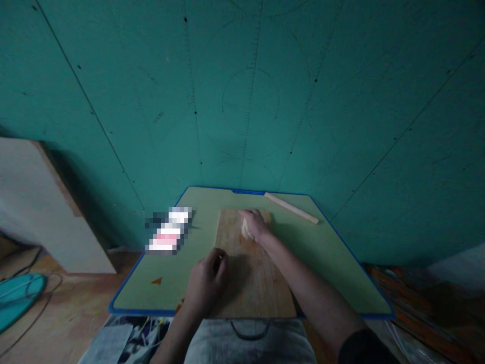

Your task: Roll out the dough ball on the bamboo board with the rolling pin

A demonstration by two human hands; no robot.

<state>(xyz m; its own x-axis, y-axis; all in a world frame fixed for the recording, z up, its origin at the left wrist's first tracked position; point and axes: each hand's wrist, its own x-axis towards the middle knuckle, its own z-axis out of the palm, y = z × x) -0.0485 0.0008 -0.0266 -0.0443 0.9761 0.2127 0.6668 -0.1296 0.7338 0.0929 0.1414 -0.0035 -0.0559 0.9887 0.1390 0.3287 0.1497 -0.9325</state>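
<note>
A wooden cutting board [261, 283] lies lengthwise on the table. Near its far end my right hand [256, 222] is closed over a pale lump of dough [246, 230], pressing it against the wood. Part of the dough shows on the left of the palm; the rest is under the hand. My left hand [208, 275] is at the board's left edge, loosely curled, with a dark gap between thumb and fingers and nothing seen in it. Farther off to the right lies a wooden rolling pin [291, 208], apart from both hands.
The pale green tabletop [322, 258] has a blue rim and stands against a green wall [250, 101]. A blurred-out flat item [170, 230] lies on its left. A white panel [49, 207] leans at far left. Cables and clutter sit below the table.
</note>
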